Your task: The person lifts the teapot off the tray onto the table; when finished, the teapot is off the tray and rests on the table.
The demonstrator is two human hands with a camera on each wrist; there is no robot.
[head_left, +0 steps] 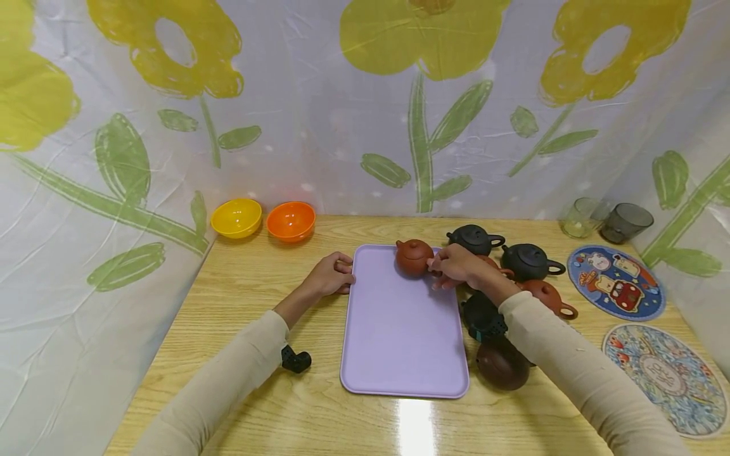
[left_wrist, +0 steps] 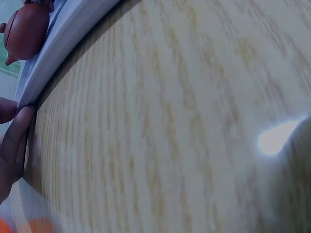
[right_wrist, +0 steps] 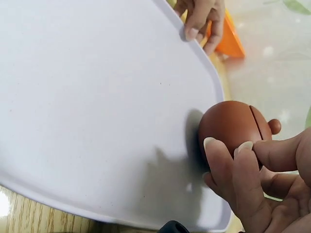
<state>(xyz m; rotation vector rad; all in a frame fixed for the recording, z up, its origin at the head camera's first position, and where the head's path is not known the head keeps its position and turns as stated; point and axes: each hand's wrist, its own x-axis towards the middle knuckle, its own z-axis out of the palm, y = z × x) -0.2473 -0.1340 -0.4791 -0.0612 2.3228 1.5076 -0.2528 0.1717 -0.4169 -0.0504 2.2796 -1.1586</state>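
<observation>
A lilac tray [head_left: 399, 342] lies on the wooden table in the head view. At its far left edge my left hand [head_left: 331, 275] pinches the rim; the right wrist view shows the thumb on top of the rim. A reddish-brown clay teapot [head_left: 414, 258] is at the tray's far end, spout to the left. My right hand [head_left: 456, 265] grips it on the handle side, fingertips against its body in the right wrist view [right_wrist: 231, 121]. The handle is hidden by the fingers. Whether the teapot's base touches the tray I cannot tell.
Several more teapots crowd the tray's right side, among them a black one [head_left: 525, 261], a reddish one [head_left: 544, 296] and a dark brown one [head_left: 503, 364]. Yellow [head_left: 236, 218] and orange bowls [head_left: 291, 221] stand back left. Two glasses [head_left: 626, 223] and two round mats [head_left: 616, 283] are at right.
</observation>
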